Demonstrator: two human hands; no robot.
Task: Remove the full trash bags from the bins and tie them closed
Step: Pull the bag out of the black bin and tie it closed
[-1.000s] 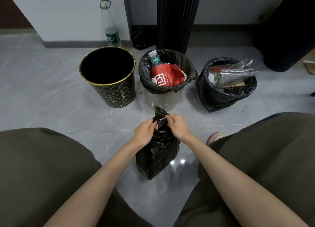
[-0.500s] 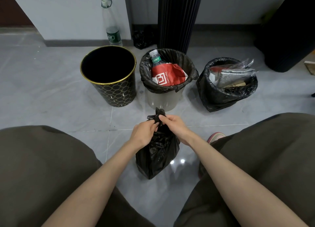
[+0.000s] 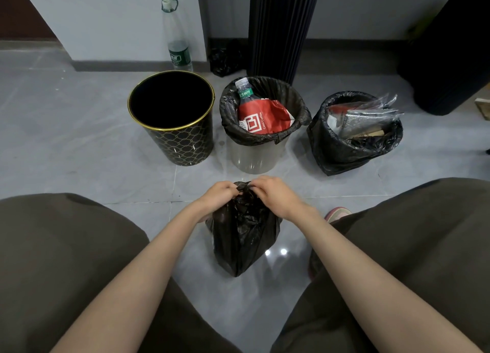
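A full black trash bag (image 3: 242, 236) stands on the grey floor between my knees. My left hand (image 3: 218, 194) and my right hand (image 3: 273, 193) both pinch the gathered neck at its top, fingers curled over the bunched plastic. Behind it stand three bins in a row. The black bin with gold trim (image 3: 172, 117) holds no bag. The clear bin (image 3: 256, 156) has a black liner (image 3: 299, 108) holding a red paper bag and a bottle. At the right, a black-lined bin (image 3: 342, 148) is stuffed with plastic packaging.
A tall clear bottle (image 3: 176, 36) stands by the wall behind the gold-trimmed bin. A dark ribbed column (image 3: 281, 26) rises behind the clear bin, with a small black bag (image 3: 225, 59) beside its foot. A large dark object (image 3: 450, 47) fills the right back corner.
Both hands have closed in over the bag's neck and pressed it down. The tuft of plastic that stuck up above my fingers is now hidden under them.
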